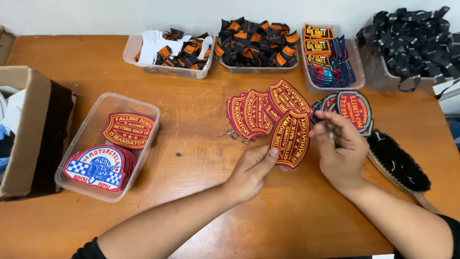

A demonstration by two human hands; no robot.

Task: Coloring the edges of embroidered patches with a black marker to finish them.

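My left hand pinches the lower edge of a dark red shield-shaped embroidered patch with orange lettering, holding it just above the wooden table. My right hand is closed beside the patch's right edge, gripping a small thin metal tool that is mostly hidden by the fingers. Behind the held patch lies a fanned pile of matching red patches. To its right sits a stack of round dark patches with blue rims.
A clear tub at left holds red shield patches and checkered blue-and-red patches. Along the back stand tubs of black-and-orange labels, white-and-black labels, small patches and black straps. A black-bristled brush lies at right; a cardboard box at left.
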